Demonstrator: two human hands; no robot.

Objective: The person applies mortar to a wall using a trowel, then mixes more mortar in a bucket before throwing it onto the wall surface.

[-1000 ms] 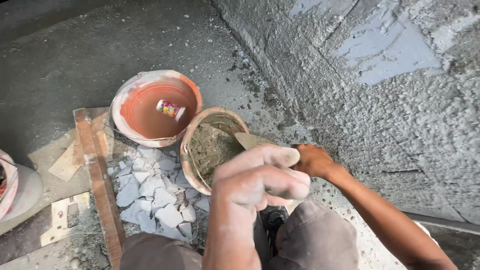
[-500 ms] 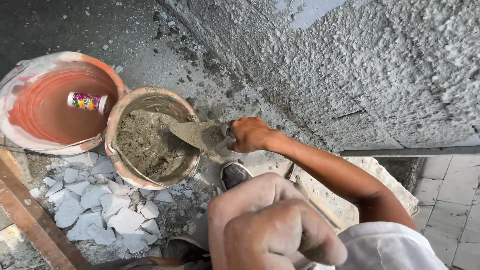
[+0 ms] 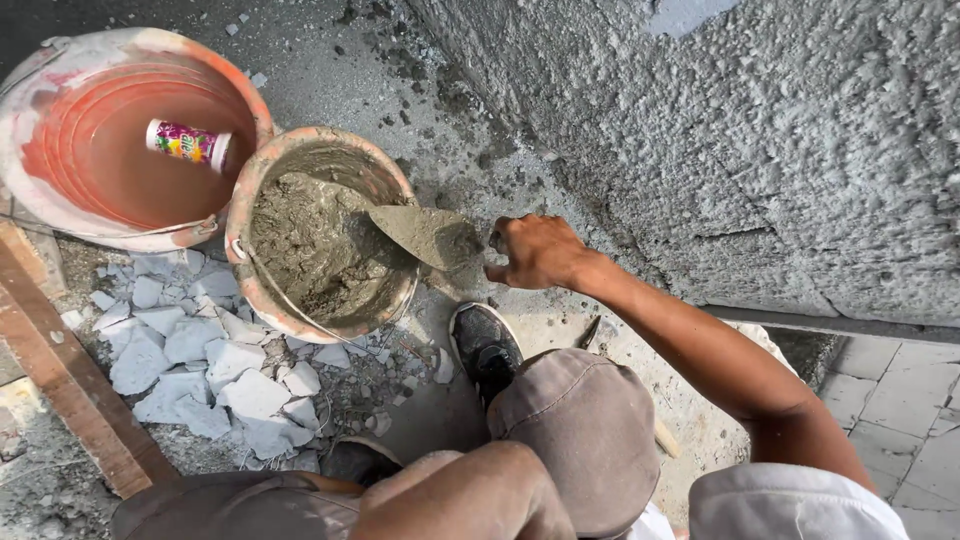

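Beside rough wall: trowel [image 3: 425,235] in right fingers [image 3: 505,255] (over mortar bucket [image 3: 390,180])

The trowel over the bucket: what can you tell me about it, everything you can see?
The trowel has a flat, pointed blade, grey and coated all over with wet mortar. It lies nearly level across the rim of the mortar bucket, its tip pointing in over the grey mix. The right hand grips its handle, which is hidden in the fist. A rough plastered wall rises just beyond it.

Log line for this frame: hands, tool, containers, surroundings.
right hand: grips trowel | trowel: mortar-loaded, over mortar bucket rim | left hand: not visible | orange bucket: small bottle inside | broken tile pieces: beside buckets
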